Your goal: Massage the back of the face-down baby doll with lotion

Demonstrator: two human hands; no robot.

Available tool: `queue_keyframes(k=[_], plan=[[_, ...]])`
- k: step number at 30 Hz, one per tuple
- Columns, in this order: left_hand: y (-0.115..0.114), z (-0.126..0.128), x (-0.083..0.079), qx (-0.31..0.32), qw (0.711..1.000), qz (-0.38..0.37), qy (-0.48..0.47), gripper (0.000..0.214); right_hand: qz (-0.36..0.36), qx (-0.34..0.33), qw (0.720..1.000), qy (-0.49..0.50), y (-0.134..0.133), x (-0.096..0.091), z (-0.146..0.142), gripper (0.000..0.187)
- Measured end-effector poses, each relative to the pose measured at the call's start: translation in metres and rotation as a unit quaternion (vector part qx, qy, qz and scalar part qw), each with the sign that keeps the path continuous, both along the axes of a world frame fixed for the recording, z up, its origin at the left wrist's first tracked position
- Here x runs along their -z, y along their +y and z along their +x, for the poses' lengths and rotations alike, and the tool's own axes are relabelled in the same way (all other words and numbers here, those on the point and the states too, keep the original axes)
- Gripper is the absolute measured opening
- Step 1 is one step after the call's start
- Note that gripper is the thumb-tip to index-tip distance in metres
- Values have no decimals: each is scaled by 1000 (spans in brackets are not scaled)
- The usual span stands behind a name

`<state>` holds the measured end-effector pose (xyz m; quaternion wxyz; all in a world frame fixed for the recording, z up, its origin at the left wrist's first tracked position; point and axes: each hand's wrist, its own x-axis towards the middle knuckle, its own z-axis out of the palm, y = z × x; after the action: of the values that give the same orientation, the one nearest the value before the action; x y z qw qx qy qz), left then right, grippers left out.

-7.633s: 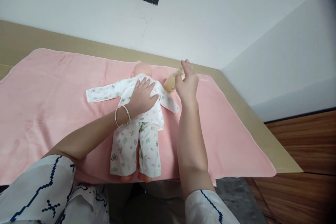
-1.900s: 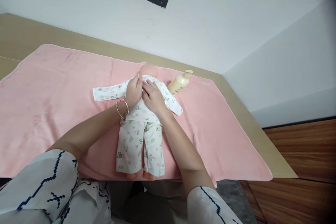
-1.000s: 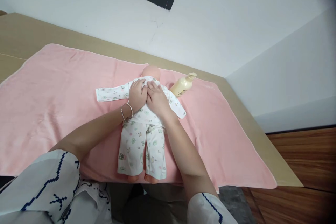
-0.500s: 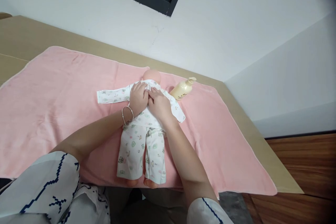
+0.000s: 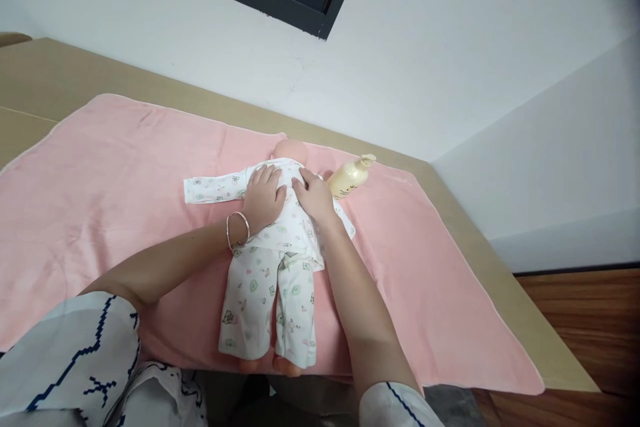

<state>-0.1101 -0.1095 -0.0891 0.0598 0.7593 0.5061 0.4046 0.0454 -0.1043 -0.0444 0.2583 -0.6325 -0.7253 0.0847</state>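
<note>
A baby doll [image 5: 291, 151] lies on a pink blanket [image 5: 150, 153], its head toward the wall and its feet toward me. It wears a white printed top [image 5: 287, 230] and matching trousers [image 5: 250, 303]. My left hand [image 5: 263, 198] rests flat on the left of the doll's chest, fingers extended, with a bangle [image 5: 238, 229] at the wrist. On the right of the chest lies my right hand [image 5: 315, 197], its fingers stretched over the top's shoulder and side. Neither hand grips anything that I can see. The doll's right-side sleeve is partly hidden behind my right hand.
A pale yellow pump bottle [image 5: 350, 177] lies tilted on the blanket right of the doll's shoulder. Beneath the blanket is a tan table [image 5: 500, 267], its back edge against a white wall [image 5: 400, 60]. A dark window frame [image 5: 320, 23] is above.
My hands have moved apart on the doll's chest, the left one slightly left and the right one to the right. The view has shifted a little.
</note>
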Motion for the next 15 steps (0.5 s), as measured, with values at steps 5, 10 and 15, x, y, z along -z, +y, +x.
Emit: queue_keyframes(k=[5,10,15], plan=[[-1,3,-6,21,999,-28,36,47,-18,-40,999,-14,1,4,6,58],[21,-2,-13,23,995,-76,53,48,-6,52,997,-58,-28,-3,-30,52],[18,-1,-17,14,996,-50,77,45,14,27,997,-64,-33,-8,-34,41]])
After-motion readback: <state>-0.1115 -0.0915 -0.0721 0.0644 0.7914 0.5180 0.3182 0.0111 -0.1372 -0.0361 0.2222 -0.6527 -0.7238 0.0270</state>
